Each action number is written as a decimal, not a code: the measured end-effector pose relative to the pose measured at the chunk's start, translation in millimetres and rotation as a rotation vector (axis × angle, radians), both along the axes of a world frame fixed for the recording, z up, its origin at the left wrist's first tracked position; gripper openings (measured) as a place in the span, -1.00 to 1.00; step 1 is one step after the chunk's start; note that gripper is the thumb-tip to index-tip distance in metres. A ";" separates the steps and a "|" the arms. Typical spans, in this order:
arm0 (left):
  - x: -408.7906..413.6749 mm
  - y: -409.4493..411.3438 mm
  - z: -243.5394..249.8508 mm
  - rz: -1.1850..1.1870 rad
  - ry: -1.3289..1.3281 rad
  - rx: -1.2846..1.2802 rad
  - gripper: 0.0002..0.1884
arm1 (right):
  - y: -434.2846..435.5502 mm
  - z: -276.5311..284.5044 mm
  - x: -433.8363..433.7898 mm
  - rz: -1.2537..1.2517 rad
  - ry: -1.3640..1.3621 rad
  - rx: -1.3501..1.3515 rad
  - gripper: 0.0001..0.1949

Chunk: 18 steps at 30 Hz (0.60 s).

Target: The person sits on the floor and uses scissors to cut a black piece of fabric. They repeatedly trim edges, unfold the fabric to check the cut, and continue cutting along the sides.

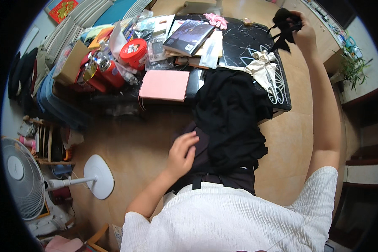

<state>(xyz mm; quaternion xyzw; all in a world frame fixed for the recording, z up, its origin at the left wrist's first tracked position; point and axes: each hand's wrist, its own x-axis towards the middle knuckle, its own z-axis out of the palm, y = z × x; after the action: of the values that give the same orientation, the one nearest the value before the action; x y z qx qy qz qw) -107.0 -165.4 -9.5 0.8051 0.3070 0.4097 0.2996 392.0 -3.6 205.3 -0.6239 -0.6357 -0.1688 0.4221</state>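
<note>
My right hand [305,33] is raised past the table's right end, gripping a bunch of black cloth strips [283,31] whose ends dangle. Close to my lap, my left hand [182,154] hovers with nothing in it, its fingers slightly bent and the thumb apart. Beside it a large black cloth [231,116] drapes from the table edge over my thighs. A pair of scissors with white handles [274,91] lies on a crumpled cream cloth [262,67] at the table's right front corner; the blades partly show against the cloth.
The black marble-patterned table [239,36] bears a pink notebook [165,85], a dark-covered book [189,37], a red tub [134,53], a red flask [111,72] and pink gloves [216,21]. A white standing fan [22,178] is at left. A potted plant [351,67] stands at right.
</note>
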 end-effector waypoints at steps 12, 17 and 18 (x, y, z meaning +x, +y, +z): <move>-136.0 60.5 -198.2 0.535 0.807 -0.336 -0.70 | -88.4 -163.8 -184.0 0.302 -0.282 -0.506 -0.58; -76.4 75.1 -262.8 0.701 0.058 -0.634 -0.88 | -157.8 -201.4 -204.6 0.290 -0.257 -0.583 -0.76; -66.1 82.8 -269.5 0.719 0.053 -0.694 -0.88 | -162.2 -214.1 -199.3 0.278 -0.230 -0.575 -0.78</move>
<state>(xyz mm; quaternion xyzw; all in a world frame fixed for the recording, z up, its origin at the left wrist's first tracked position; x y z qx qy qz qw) -173.1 -82.6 -279.0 0.5112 0.6907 0.3403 0.3818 192.7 -165.8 -8.8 -0.6018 -0.7796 0.0073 0.1732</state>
